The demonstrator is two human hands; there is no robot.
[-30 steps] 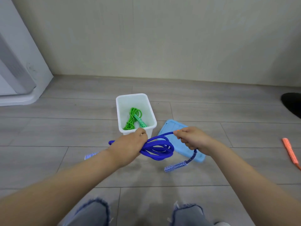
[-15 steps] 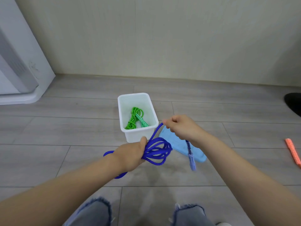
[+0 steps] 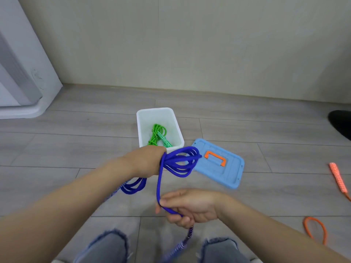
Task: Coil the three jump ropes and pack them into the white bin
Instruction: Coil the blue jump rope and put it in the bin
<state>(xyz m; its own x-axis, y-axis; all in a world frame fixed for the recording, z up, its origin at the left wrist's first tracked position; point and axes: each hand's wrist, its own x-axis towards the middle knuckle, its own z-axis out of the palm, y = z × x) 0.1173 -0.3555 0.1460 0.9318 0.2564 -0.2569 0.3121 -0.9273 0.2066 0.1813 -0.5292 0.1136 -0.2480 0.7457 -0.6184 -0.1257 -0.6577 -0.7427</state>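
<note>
Nearest, two knees in frayed grey denim (image 3: pixel 106 247) frame the bottom edge, and between them a patterned blue-and-white handle (image 3: pixel 187 239) of the blue jump rope (image 3: pixel 178 162) dangles, blurred. Just above it the right hand (image 3: pixel 190 205) has dropped low and toward the person since half a second ago, when it was raised beside the bin; its fingers (image 3: pixel 177 219) are curled round a single smooth, round strand that runs up to the bundle. The left hand (image 3: pixel 146 160) clamps the gathered coils, several glossy loops fanning out to its right and more hanging below the wrist; it now sits higher, at the bin's near wall. At the right edge of the floor (image 3: pixel 57 149), grey wood-look planks, the orange jump rope (image 3: pixel 315 230) lies uncoiled, a thin loop near and a braided handle farther on. Beyond the blue coils a light blue plastic lid (image 3: pixel 224 173) with an orange handle lies flat, more of it uncovered than before. Touching its far left corner stands the white bin (image 3: pixel 141 133), rectangular and translucent, with the coiled green jump rope (image 3: pixel 157 133) and its diamond-patterned handle inside, unchanged.
</note>
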